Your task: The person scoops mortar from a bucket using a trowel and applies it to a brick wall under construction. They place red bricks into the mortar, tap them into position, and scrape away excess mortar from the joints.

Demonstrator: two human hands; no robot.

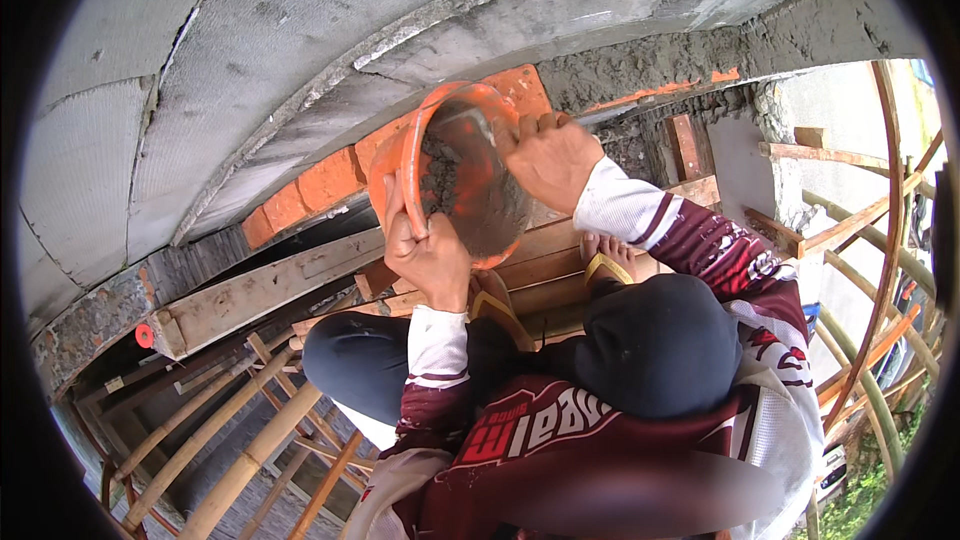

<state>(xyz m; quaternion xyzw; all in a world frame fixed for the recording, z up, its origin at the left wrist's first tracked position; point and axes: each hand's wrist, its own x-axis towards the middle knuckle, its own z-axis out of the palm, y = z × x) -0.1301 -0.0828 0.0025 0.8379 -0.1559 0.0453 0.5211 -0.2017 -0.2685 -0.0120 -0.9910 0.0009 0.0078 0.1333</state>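
Note:
An orange bucket is tipped on its side in front of my knees, its mouth turned toward me. Wet grey mortar clings inside it, and a grey film coats the inner wall. My left hand is closed round the near left part of the rim, thumb side up. On the opposite side, my right hand is closed at the rim; whether a tool is also in its fingers cannot be made out. Behind the bucket runs a row of orange bricks along the wall's foot, partly hidden by it.
A grey block wall with a mortar ledge curves across the far side. Wet mortar covers its right stretch. My sandalled feet rest on wooden planks. Bamboo poles cross at lower left and at right, with gaps down to lower ground.

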